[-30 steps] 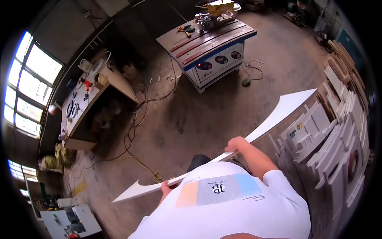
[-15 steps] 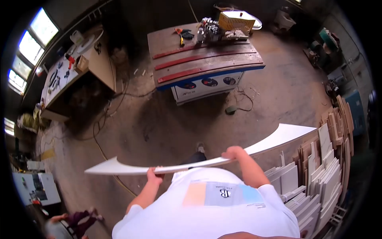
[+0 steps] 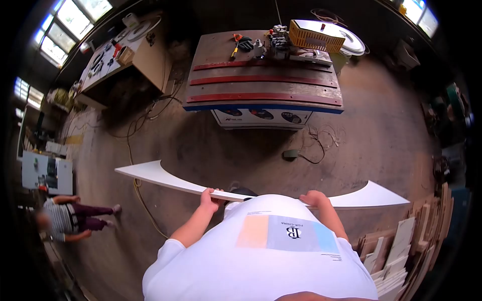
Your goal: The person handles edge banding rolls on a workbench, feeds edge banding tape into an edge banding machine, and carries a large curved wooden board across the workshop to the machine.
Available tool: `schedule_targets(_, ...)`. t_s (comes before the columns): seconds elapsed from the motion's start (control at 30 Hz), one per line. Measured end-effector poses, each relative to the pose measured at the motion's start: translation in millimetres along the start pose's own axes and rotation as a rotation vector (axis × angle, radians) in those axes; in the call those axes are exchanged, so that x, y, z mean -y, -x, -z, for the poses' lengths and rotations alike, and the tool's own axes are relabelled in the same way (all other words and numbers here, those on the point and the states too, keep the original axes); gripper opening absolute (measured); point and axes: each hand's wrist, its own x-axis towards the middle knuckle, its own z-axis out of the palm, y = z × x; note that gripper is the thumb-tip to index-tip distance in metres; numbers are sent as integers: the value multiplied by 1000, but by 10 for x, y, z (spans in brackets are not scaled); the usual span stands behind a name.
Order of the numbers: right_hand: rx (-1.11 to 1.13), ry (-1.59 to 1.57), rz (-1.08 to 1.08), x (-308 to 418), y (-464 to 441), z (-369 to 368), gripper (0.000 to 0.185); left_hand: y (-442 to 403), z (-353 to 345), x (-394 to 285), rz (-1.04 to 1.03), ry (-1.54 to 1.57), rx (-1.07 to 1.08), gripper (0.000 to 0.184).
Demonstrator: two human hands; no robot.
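Observation:
A long white curved panel (image 3: pixel 150 173) with wide pointed ends and a narrow middle lies across the front of my body at waist height. My left hand (image 3: pixel 211 198) is closed round its narrow part, left of my shirt. On the other side my right hand (image 3: pixel 314 198) grips the panel near the start of its wide right end. The middle of the panel is hidden behind my white shirt.
Ahead stands a work table (image 3: pixel 216 75) with red strips, gloves, tools and a yellow basket (image 3: pixel 314 37). A bench (image 3: pixel 150 65) is at the upper left. Stacked boards (image 3: pixel 396 251) lean at the lower right. A person (image 3: pixel 70 215) stands at left. Cables (image 3: pixel 133 150) cross the floor.
The view has swung right and the work table appears nearer. The panel has turned with me, its right end now lower in view. A person has come into view at left.

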Motion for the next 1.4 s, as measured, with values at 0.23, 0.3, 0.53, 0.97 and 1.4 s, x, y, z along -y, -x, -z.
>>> schedule_targets(0.23,138,-32,49,-1964,-376,397,65,430,-725,1781,-70,5,-68,13)
schedule_targets(0.3,159,-38,35,-2273,-365,629,65,441,-913,2118,-56,-3,-41,12)
schedule_targets(0.53,190,-1,-30,-3070,-948,1291,64,198,-1677,2914,-54,30,-99,15)
schedule_targets(0.97,39,-264,171,-4194,-631,2494,41,-19,-2531,4293,-180,158,-96,16)
schedule_targets(1.4,-49,-332,494,-5293,-428,3550,26,-86,-3120,5821,-172,235,-157,13)
